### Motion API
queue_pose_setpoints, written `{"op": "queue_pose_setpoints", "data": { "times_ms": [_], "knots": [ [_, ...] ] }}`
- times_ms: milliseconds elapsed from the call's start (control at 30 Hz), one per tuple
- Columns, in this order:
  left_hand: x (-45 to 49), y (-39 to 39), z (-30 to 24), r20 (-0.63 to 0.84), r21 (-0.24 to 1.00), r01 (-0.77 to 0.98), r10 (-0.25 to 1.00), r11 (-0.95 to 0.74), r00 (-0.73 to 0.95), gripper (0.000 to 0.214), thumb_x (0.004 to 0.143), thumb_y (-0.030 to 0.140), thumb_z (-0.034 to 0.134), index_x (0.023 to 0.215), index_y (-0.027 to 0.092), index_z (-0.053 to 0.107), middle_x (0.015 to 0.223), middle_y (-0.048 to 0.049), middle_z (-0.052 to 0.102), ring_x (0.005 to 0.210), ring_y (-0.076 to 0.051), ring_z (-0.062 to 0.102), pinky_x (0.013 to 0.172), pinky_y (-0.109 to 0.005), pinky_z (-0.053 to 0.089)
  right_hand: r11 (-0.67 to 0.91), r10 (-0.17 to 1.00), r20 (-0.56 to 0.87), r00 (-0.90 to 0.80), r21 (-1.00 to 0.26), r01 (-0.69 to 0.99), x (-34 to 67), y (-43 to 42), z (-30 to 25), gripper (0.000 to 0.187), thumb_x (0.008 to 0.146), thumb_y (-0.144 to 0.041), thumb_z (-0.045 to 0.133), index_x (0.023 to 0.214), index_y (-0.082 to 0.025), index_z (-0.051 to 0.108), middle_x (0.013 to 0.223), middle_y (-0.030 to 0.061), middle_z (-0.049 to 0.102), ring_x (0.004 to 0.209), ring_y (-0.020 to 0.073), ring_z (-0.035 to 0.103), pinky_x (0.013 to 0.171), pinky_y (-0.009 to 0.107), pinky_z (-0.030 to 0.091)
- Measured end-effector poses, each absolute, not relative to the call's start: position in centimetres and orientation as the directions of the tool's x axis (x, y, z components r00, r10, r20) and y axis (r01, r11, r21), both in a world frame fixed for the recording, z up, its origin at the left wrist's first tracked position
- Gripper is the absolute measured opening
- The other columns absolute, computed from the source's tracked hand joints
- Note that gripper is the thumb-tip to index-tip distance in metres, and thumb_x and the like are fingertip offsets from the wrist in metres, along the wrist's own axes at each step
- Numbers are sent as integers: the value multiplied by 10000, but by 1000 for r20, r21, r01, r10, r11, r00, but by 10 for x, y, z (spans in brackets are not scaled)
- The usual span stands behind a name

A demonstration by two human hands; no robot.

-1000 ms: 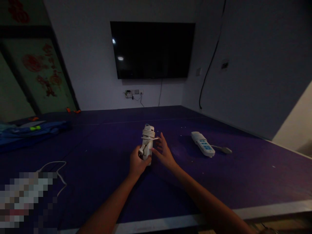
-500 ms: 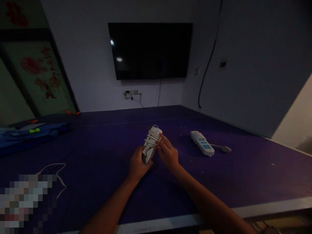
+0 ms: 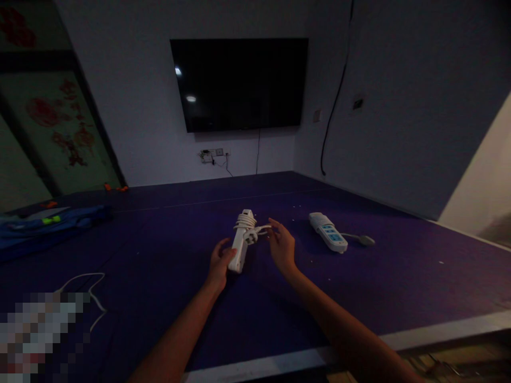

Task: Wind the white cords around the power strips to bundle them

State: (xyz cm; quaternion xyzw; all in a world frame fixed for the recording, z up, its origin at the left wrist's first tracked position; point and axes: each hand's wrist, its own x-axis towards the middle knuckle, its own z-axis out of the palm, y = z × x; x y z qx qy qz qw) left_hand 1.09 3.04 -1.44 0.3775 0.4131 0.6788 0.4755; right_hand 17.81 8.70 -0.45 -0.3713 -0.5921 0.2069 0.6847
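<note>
A white power strip (image 3: 238, 252) stands tilted in front of me, its cord (image 3: 245, 221) wound in several turns round the upper part. My left hand (image 3: 219, 264) grips the lower end, thumb on the near face and the other fingers partly hidden. The plug (image 3: 250, 236) hangs against the strip's right side, just below the coils. To the right of it, my right hand (image 3: 282, 246) pinches a loop of the cord between thumb and fingertips.
On the purple surface (image 3: 167, 303), a second power strip (image 3: 330, 234) with blue sockets lies to the right, its cord wrapped round it. Blue cloth (image 3: 75, 226) lies at left. A thin white cable (image 3: 98, 303) runs beside a blurred item. A television (image 3: 239, 85) hangs behind.
The power strip has turned over, and its plug now shows at the front. My right hand has moved off the coils to the right, drawing a cord loop outward.
</note>
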Motion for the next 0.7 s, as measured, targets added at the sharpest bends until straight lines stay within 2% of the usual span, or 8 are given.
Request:
{"op": "queue_pose_setpoints", "data": {
  "times_ms": [100,200,300,400,500,567,700],
  "knots": [
    [5,32,-12,66,838,-534,993,-108,-97,655,603,289,698,1207,186,466,921,-60,672,741,-208,641,651,-355,517,559,810,515,282,-822,-104,180,95,-4,244,780,-384,576,926,-189,597,896,61,670,701,169,643,604,306,552],
    [0,30,-10,83,761,-649,990,9,111,649,642,280,654,1253,196,451,1012,-90,668,846,-268,650,744,-445,509,492,864,399,307,-799,-346,181,100,-2,274,715,-401,653,857,-190,551,800,33,669,628,151,639,549,285,551],
    [-5,26,-12,123,715,-686,941,137,316,641,654,264,599,1268,148,458,985,-119,680,886,-310,647,830,-508,461,389,921,308,237,-751,-533,180,101,-1,281,702,-391,681,835,-199,525,740,27,679,627,163,662,570,295,562],
    [-10,21,-13,173,677,-703,881,219,441,637,624,228,554,1243,94,489,1013,-147,677,939,-331,633,905,-526,407,297,951,276,137,-706,-643,179,99,-2,237,709,-335,691,831,-207,533,746,32,691,689,184,683,604,302,570],
    [-12,19,-12,194,638,-731,868,242,458,548,621,227,539,1144,65,563,1047,-150,670,966,-330,625,949,-512,384,247,960,268,86,-655,-714,178,96,-2,175,718,-263,682,818,-200,553,765,32,695,749,190,690,647,308,575],
    [-11,20,-11,163,626,-746,897,227,410,443,663,269,551,1057,74,603,996,-140,684,933,-323,637,929,-514,406,220,963,261,64,-630,-744,177,95,0,145,724,-224,669,814,-190,560,773,38,698,781,195,690,676,316,575],
    [-7,24,-7,38,672,-725,972,147,232,372,757,420,565,945,105,621,839,-105,694,721,-256,668,747,-445,513,163,976,216,32,-624,-764,176,96,1,146,750,-196,635,871,-192,552,758,43,698,769,189,690,670,313,577]
  ]
}}
